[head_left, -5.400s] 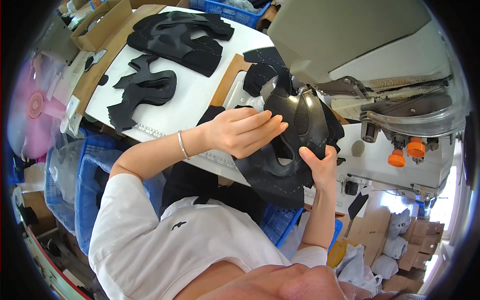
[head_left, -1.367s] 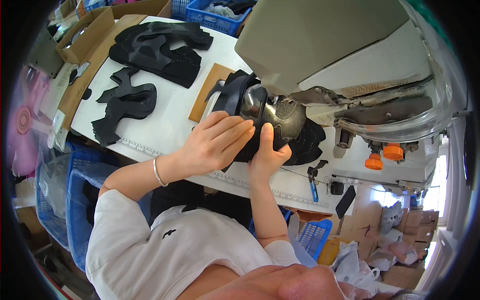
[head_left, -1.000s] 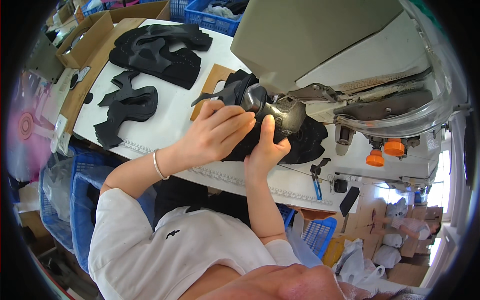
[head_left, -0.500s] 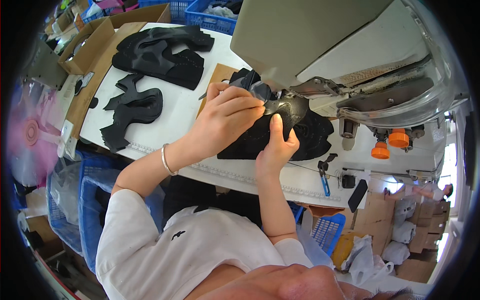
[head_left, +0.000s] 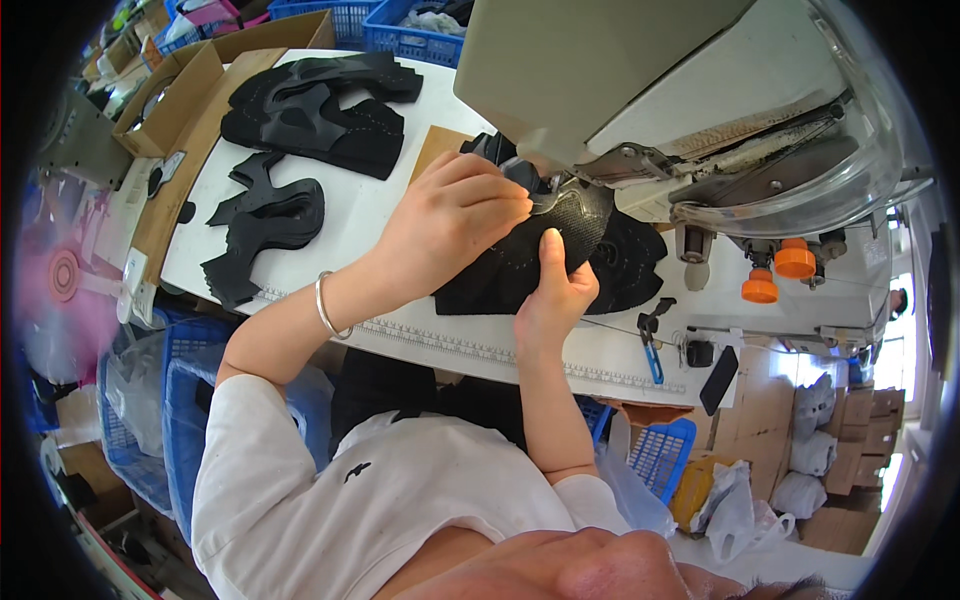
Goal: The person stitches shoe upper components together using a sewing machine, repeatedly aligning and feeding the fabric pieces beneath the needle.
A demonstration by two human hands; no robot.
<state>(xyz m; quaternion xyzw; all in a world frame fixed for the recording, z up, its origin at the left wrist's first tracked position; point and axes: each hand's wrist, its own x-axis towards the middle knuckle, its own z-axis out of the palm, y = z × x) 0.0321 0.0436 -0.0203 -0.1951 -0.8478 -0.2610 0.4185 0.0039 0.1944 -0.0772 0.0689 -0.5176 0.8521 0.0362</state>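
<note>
A black piece with a mesh surface (head_left: pixel 578 212) lies under the head of a sewing machine (head_left: pixel 600 80), by its needle area. My left hand (head_left: pixel 450 220) has its thumb and fingers pinched at the piece's left edge, close to the machine's foot. The pinched edge is mostly hidden by the fingertips. My right hand (head_left: pixel 556 295) grips the near side, thumb on top and fingers curled beneath. More black cut pieces (head_left: pixel 635 262) lie under and around the mesh one on the white table (head_left: pixel 380 230).
Black shaped pieces (head_left: pixel 330 120) and a smaller curved stack (head_left: pixel 270 215) lie at the left. Blue-handled snippers (head_left: pixel 653 350) and a dark phone-like slab (head_left: pixel 718 380) are at the near right edge. Blue crates (head_left: pixel 135 430) and a cardboard box (head_left: pixel 180 95) flank the table.
My left hand has shifted slightly, and the thin dark tip that stuck out behind its fingers no longer shows. More of the mesh surface is visible. My right hand keeps its grip.
</note>
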